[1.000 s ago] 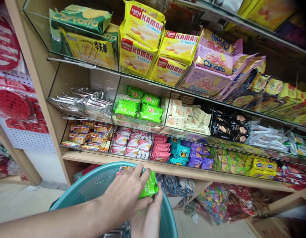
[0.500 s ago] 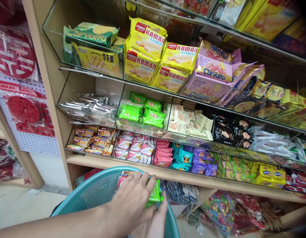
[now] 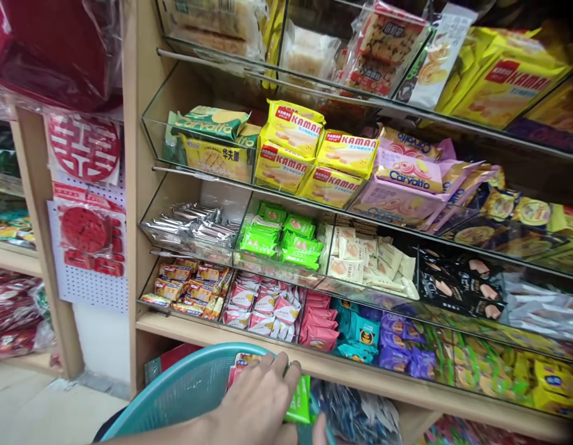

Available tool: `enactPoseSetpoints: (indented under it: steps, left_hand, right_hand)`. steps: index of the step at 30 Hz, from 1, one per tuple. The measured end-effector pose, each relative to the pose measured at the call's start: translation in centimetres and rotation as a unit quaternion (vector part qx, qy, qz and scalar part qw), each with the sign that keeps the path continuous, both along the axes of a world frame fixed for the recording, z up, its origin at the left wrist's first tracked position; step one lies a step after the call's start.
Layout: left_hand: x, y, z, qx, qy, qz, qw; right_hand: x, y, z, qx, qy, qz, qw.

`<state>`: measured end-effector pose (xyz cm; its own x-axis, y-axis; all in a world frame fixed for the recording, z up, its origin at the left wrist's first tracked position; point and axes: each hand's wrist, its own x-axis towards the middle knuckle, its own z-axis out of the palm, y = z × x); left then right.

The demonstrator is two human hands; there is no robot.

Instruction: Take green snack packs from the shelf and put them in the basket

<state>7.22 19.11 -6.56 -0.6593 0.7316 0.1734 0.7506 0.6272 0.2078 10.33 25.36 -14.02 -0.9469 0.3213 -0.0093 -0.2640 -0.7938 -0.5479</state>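
Our left hand (image 3: 261,398) grasps green snack packets (image 3: 299,402) over the teal basket (image 3: 184,389); at 3 o'clock, our right hand (image 3: 319,429) barely shows, grip unclear.

The light was bright and even, coming from above and in front, with soft shadows only under the shelves. Glare streaked the clear shelf fronts (image 3: 286,275) and glinted off the silver packets (image 3: 193,224). The top right corner fell dark. Wide-angle distortion bent the wooden upright (image 3: 136,185) and stretched the edges; the nearest hand (image 3: 258,402) looked slightly soft.
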Motion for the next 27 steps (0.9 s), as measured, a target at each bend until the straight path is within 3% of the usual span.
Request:
enactPoseSetpoints:
  steps: [3, 6, 11, 18, 22, 27]
  left_hand:
    - [0.4, 0.1, 0.4, -0.037, -0.005, 0.006, 0.999]
    - [0.7, -0.8, 1.4, -0.070, -0.043, -0.030, 0.996]
    - [1.2, -2.8, 3.3, -0.027, -0.113, -0.085, 0.990]
    - [1.6, -2.2, 1.7, -0.052, -0.054, -0.027, 0.997]
    - [1.1, -2.7, 3.6, -0.051, -0.067, -0.066, 0.994]
    - [0.2, -3.2, 5.9, -0.059, -0.029, -0.087, 0.994]
  right_hand:
    - [-0.2, -0.6, 0.1, -0.001, 0.008, -0.007, 1.000]
    - [-0.3, -1.3, 0.0, -0.018, 0.001, -0.024, 1.000]
    - [-0.2, -2.1, 0.2, -0.085, -0.028, -0.042, 0.995]
    - [1.8, -2.1, 0.0, -0.110, -0.087, -0.001, 0.990]
    - [2.9, -1.6, 2.2, -0.100, -0.109, 0.063, 0.987]
    - [3.2, -1.9, 5.1, -0.051, -0.090, 0.056, 0.993]
